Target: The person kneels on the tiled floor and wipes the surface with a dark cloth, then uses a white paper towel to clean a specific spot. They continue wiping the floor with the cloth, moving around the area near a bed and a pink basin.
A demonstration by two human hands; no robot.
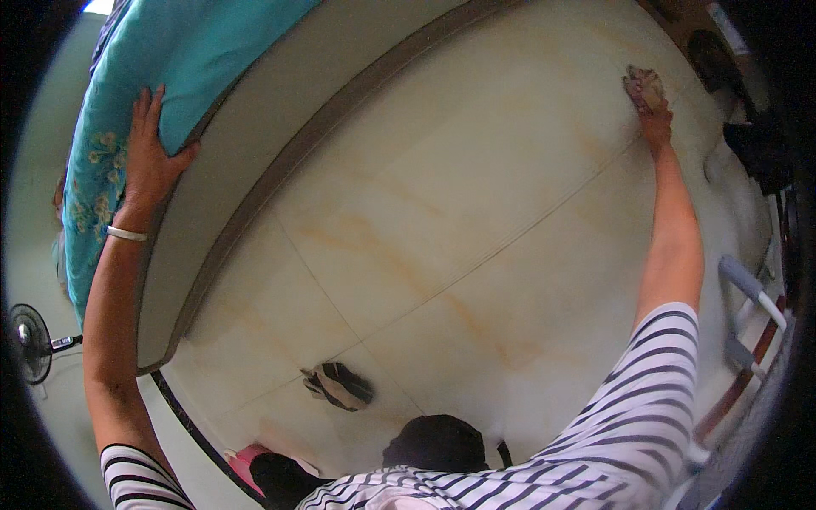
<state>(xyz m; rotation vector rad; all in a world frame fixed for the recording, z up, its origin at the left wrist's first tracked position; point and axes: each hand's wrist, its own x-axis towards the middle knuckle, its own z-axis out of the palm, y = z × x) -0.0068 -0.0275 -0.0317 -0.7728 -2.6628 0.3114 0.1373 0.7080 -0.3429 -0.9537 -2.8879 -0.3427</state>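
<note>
My left hand [153, 150], with a pale bangle [126, 233] on the wrist, rests with fingers spread on a teal floral bedsheet [191, 57] at the bed's edge. Far to the right, my right hand [655, 121] grips a crumpled, multicoloured cloth [644, 88] against or just over the pale tiled floor [446, 191]. The fingers of that hand are partly hidden by the cloth. A dark and beige striped cloth [338, 386] lies bunched on the floor in front of my body.
The bed's side panel [280, 108] curves along the left, with a brown lower border. A black fan [30, 344] stands at the far left. At the right are a grey-padded metal frame [743, 279] and dark fabric [758, 156]. A pink item [248, 465] lies near my knees.
</note>
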